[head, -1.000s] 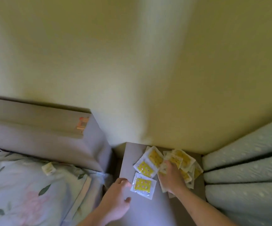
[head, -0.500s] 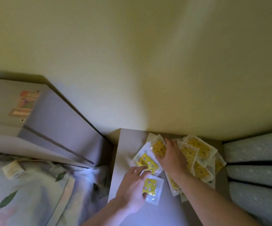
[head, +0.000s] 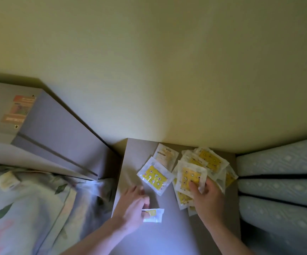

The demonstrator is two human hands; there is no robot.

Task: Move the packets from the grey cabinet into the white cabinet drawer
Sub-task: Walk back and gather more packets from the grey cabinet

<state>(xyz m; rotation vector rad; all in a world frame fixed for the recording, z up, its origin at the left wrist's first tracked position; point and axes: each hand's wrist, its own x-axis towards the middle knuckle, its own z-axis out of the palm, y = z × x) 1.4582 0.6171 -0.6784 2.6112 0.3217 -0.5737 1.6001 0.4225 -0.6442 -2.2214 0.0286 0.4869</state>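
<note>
The packets lie on top of the grey cabinet (head: 169,234), which stands against the wall; the white cabinet drawer is not in view. The left hand (head: 130,214) is curled round one small packet (head: 153,215) near the front of the top, pinching it by its edge so that it stands clear of the surface; the right hand (head: 207,196) pinches another packet (head: 190,176) by its near edge, thumb on top, at the front of a loose, overlapping heap (head: 211,162) toward the right rear corner; the two hands are apart, each on its own packet. One yellow packet (head: 155,175) lies flat between the hands, and a pale packet (head: 166,157) lies just behind it, partly under the heap's edge. The step in hand looks like gathering, and most of the packets are yet to be taken up; to do it well, the person would likely stack what each hand holds into one neat bundle, edges squared, before reaching for more, since the wrappers look slick and thin and a fanned handful may slip; sliding a flat packet to the cabinet's edge should make it easier to lift than picking at it from above.
</note>
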